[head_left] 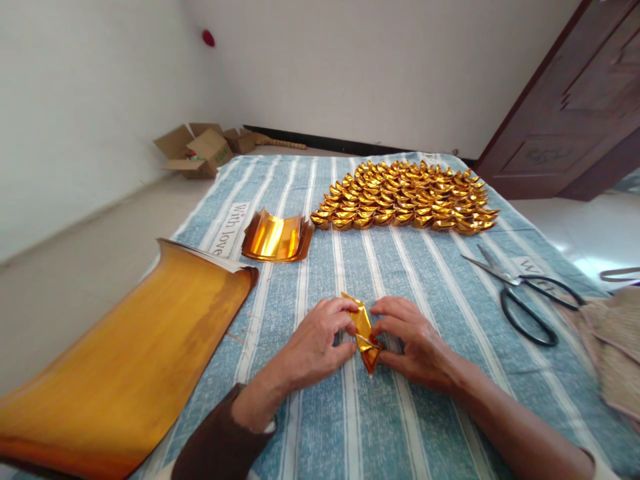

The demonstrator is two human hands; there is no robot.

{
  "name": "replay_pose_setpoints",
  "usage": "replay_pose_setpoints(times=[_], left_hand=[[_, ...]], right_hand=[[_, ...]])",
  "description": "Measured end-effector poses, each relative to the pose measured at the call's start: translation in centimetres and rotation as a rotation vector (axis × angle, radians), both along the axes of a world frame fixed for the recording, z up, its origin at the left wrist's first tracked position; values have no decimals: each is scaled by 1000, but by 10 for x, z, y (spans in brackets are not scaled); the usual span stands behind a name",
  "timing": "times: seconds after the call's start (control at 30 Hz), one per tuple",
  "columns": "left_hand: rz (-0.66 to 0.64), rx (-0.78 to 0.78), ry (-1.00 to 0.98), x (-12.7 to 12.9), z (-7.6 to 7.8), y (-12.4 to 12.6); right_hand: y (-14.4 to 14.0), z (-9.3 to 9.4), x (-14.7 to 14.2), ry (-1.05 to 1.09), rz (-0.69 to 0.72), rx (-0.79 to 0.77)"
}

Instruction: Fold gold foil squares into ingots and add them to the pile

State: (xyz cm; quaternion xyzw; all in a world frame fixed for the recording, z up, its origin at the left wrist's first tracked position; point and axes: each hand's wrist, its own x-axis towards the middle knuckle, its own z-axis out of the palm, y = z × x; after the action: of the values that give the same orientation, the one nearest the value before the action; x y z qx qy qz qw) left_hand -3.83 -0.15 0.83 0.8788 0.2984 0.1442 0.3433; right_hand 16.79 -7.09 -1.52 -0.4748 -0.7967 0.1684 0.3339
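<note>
Between my two hands lies a folded gold foil paper [364, 324], long and narrow with pointed ends, over the striped tablecloth [320, 413]. My left hand [323, 337] pinches its left side, with the index finger near the far end and the thumb near the middle. On the other side, my right hand [413, 340] has its fingers bent along the right edge, the thumb by the near end. Farther back, rows of folded gold paper ingots [405, 197] stand close together. A curved stack of small gold foil sheets [277, 237] sits left of them.
A large stack of gold sheets [135, 353] covers the table's left side, curling at its far edge. Black-handled scissors [520, 283] lie partly spread at the right, near a beige woven cloth [617, 347]. Cardboard boxes [200, 153] are on the floor beyond the table.
</note>
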Motion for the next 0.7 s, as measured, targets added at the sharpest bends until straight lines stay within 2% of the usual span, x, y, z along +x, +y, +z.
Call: replay_pose_setpoints(times=[0.27,0.47,0.7], left_hand=[[72,14,-102,2,-10,-1],[56,97,-131,2,-11,-1],[27,172,-91,3,-12,0]], right_hand=[[0,-1,0,-13,-6,4],[0,0,1,-8,-7,4],[0,-7,4,25,-40,59]])
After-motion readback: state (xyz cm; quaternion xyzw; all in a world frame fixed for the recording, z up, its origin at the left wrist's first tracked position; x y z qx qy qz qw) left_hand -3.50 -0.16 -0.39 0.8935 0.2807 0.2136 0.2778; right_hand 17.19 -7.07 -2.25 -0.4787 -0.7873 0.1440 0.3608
